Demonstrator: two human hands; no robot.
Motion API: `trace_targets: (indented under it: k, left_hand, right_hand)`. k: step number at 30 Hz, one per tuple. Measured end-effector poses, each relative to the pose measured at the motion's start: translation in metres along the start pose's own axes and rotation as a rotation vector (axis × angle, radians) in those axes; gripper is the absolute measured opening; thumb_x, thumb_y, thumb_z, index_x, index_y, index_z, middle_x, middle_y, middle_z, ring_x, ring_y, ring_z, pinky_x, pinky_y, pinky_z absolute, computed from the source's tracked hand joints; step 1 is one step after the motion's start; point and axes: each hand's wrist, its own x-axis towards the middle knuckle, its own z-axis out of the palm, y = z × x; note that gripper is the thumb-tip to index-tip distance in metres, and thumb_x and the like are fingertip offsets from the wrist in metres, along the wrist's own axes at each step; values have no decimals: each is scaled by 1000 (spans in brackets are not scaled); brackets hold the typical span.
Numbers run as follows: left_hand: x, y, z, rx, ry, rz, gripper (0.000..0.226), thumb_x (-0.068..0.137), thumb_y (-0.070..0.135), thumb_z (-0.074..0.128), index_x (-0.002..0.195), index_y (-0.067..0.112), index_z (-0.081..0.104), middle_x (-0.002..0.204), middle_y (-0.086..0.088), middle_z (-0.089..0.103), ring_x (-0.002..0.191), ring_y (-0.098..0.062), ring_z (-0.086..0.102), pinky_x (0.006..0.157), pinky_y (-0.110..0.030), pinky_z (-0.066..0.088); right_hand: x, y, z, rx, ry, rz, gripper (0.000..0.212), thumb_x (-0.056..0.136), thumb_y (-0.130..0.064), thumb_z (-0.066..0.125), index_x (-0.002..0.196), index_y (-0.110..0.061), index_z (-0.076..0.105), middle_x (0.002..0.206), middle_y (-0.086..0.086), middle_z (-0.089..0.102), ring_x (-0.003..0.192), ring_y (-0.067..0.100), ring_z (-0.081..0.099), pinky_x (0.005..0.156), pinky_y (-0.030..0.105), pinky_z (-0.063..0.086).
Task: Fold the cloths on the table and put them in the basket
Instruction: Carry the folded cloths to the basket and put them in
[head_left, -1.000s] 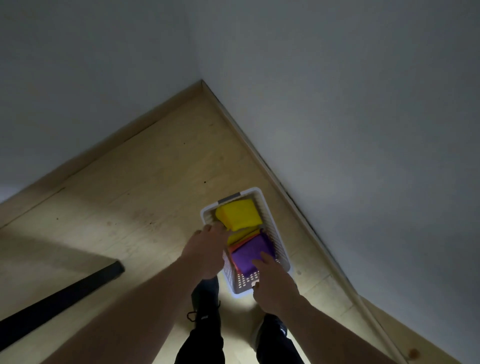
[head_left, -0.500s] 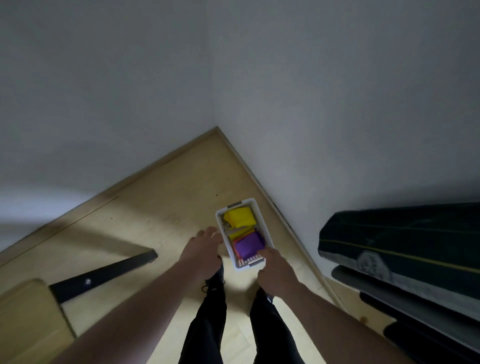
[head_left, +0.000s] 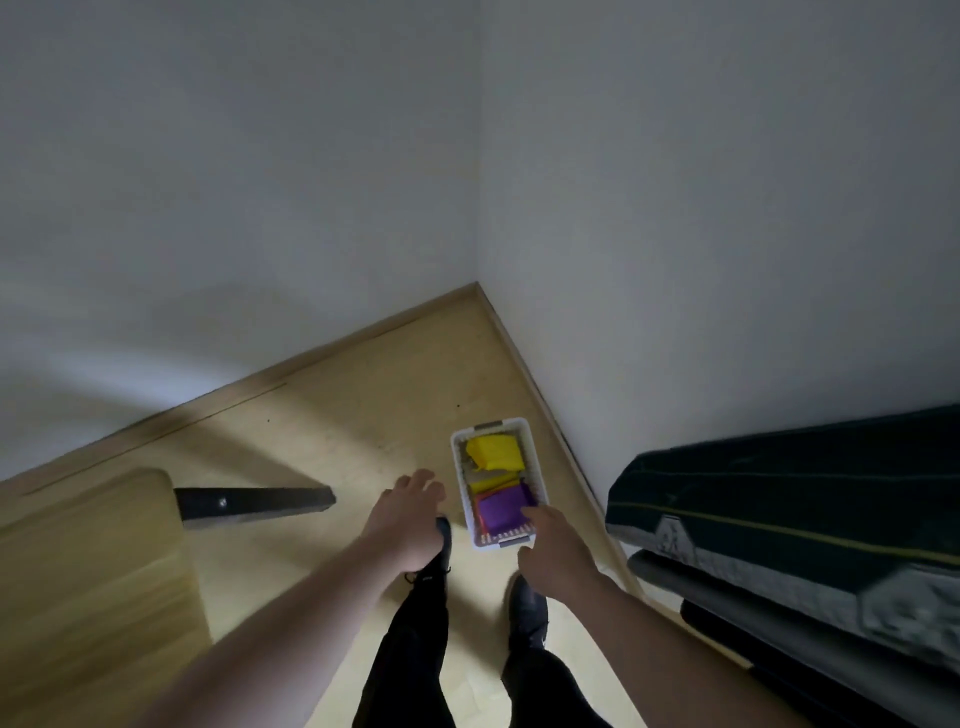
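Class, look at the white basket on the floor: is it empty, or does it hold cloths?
It holds cloths. Inside the white basket lie a folded yellow cloth and a purple cloth.

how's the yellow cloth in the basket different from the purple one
The yellow cloth lies at the far end of the basket, near the wall corner; the purple cloth lies at the near end, by the person's feet. The yellow cloth lies on the basket floor, while the purple cloth tops a stack with yellow and orange edges showing beneath. The right hand overlaps the purple cloth; nothing covers the yellow cloth. Both are folded and inside the basket.
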Motion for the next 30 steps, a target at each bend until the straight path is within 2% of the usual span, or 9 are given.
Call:
trace_targets:
  k: [6, 9, 14, 18, 21, 23, 26, 28, 30]
  left_hand:
    - [-71, 33, 7, -83, 68, -73, 54, 90, 13, 53, 143, 24, 49, 161, 1, 27, 143, -24, 35, 113, -38, 37]
    - [-96, 45, 18, -128, 101, -97, 55, 90, 12, 54, 143, 23, 48, 161, 1, 28, 142, -25, 36, 113, -39, 38]
    - [-90, 46, 45, -341, 99, -149, 47, 92, 10, 53, 136, 26, 52, 153, 8, 34, 136, -18, 40, 111, -31, 39]
    - [-16, 25, 81, -491, 62, -200, 42, 92, 11, 50, 131, 26, 56, 147, 10, 40, 128, -16, 49, 104, -29, 45]
    - [64, 6, 115, -549, 36, -198, 36, 94, 16, 48, 127, 25, 59, 139, 7, 46, 116, -17, 58, 91, -24, 46]
    - [124, -7, 139, -608, 32, -224, 33, 94, 15, 49, 123, 23, 61, 131, 5, 49, 112, -19, 60, 91, -25, 47]
    - [219, -28, 179, -709, 63, -265, 33, 93, 15, 50, 124, 16, 63, 117, 1, 53, 110, -26, 62, 92, -27, 50]
    - [275, -38, 209, -790, 76, -289, 34, 89, 22, 53, 116, 8, 67, 112, -11, 66, 93, -28, 65, 80, -37, 57]
    - [336, -43, 251, -891, 85, -360, 41, 87, 28, 58, 121, 6, 66, 120, -15, 68, 88, -25, 63, 65, -33, 53]
  right_hand:
    - [-46, -2, -27, -49, -19, -66, 66, 87, -16, 60, 150, -21, 42, 151, 2, 41, 131, 26, 50, 105, 33, 44]
    - [-65, 0, -29, -52, -49, -52, 67, 87, -16, 59, 151, -19, 40, 153, 3, 40, 134, 26, 48, 107, 30, 42]
    - [-36, 20, -10, 2, -75, 8, 67, 77, -25, 53, 144, -20, 50, 142, 4, 55, 123, 26, 57, 96, 30, 48]
    - [78, 60, 31, 0, -66, 13, 59, 70, -39, 45, 126, -25, 62, 122, 1, 68, 104, 22, 64, 87, 34, 56]
    - [172, 89, 63, 5, 4, -26, 71, 64, -50, 41, 130, -30, 56, 121, -6, 66, 102, 17, 64, 85, 38, 59]
    - [221, 97, 77, 0, 24, -33, 73, 64, -51, 38, 132, -31, 55, 120, -7, 65, 103, 16, 64, 85, 39, 60]
    - [263, 83, 89, 50, 21, 4, 43, 82, -36, 50, 124, -30, 59, 114, -4, 65, 100, 20, 64, 83, 38, 59]
    - [304, 97, 114, 117, 29, 46, 36, 91, -24, 52, 126, -30, 57, 114, 1, 62, 102, 25, 63, 85, 38, 56]
    - [350, 117, 138, 168, 32, 73, 38, 90, -21, 51, 128, -27, 54, 121, 8, 60, 111, 32, 61, 90, 38, 52]
